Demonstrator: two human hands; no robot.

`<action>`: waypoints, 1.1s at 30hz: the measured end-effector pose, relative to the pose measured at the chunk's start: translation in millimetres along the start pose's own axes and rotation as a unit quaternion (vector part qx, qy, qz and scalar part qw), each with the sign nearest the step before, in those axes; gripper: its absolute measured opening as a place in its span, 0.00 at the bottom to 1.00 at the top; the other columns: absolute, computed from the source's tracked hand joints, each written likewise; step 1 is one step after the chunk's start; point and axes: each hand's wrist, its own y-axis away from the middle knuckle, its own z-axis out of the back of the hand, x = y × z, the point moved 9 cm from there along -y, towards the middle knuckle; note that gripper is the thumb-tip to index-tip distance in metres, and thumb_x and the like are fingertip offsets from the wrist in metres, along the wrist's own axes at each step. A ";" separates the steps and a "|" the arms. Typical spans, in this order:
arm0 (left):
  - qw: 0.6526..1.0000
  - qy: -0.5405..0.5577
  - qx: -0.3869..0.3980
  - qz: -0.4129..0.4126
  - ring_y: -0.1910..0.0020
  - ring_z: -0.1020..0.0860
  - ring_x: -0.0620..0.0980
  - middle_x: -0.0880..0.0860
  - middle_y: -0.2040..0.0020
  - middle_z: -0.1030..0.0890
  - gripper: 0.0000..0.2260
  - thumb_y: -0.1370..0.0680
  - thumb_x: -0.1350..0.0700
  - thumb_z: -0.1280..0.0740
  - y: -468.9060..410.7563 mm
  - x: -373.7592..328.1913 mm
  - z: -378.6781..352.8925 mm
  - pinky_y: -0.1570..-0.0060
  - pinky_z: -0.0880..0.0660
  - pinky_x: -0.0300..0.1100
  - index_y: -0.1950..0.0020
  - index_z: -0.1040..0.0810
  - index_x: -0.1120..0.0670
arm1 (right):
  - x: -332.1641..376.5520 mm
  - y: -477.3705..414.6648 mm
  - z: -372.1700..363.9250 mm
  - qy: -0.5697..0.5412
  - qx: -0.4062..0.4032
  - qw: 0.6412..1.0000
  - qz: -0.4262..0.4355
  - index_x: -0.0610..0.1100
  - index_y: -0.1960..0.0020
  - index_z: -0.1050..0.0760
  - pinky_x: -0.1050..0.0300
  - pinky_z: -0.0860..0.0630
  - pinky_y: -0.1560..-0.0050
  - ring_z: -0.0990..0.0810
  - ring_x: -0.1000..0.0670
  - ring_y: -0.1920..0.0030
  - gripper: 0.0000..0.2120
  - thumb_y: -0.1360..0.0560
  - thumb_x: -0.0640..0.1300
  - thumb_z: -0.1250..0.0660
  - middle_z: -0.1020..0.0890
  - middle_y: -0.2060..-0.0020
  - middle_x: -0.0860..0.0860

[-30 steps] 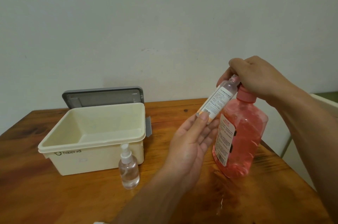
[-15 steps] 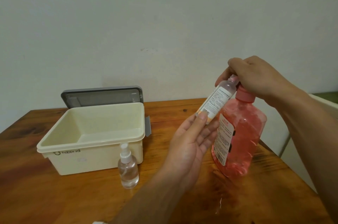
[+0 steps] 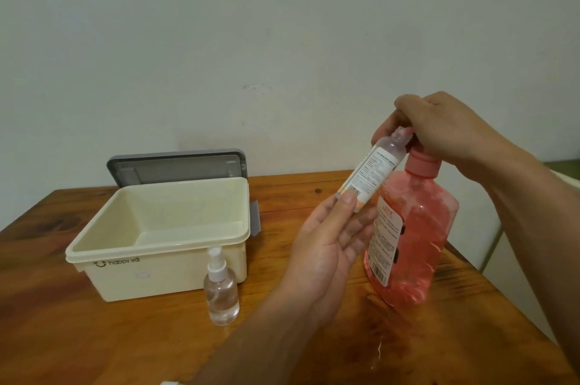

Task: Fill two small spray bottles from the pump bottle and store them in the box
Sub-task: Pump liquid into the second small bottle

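Note:
A large pink pump bottle (image 3: 411,237) stands on the wooden table at the right. My right hand (image 3: 445,130) covers its pump head from above. My left hand (image 3: 329,243) holds a small clear labelled bottle (image 3: 373,171) by its base, tilted with its open neck up against the pump under my right hand. A second small clear spray bottle (image 3: 221,290) with a white sprayer stands upright in front of the cream box (image 3: 163,243), which is open with nothing in it.
The box's grey lid (image 3: 175,166) leans against the wall behind it. The wooden table (image 3: 94,337) ends at the right, close behind the pump bottle. A few wet drops (image 3: 378,353) lie on the table near the front.
Almost nothing has moved; both hands stay in the same hold, and the pump bottle has shifted very slightly.

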 end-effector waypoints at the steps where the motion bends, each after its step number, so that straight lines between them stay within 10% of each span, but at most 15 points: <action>1: 1.000 0.000 -0.001 -0.001 0.48 0.16 0.47 0.51 0.50 0.13 0.19 0.30 0.51 0.30 -0.6 0.0 0.2 0.45 0.22 0.42 0.40 0.21 0.52 | 1.5 -0.9 0.2 -0.004 0.000 1.000 0.002 0.42 0.64 0.15 0.67 0.31 0.74 0.26 0.59 0.74 0.25 0.21 0.44 0.49 0.14 0.66 0.53; 33: 1.000 0.006 -0.001 -0.002 0.48 0.16 0.48 0.52 0.49 0.13 0.16 0.29 0.52 0.30 -1.5 2.7 0.9 0.45 0.21 0.42 0.42 0.20 0.52 | -3.9 1.8 -4.9 0.022 0.003 1.000 0.000 0.42 0.63 0.16 0.67 0.30 0.72 0.25 0.60 0.74 0.25 0.21 0.44 0.49 0.16 0.70 0.55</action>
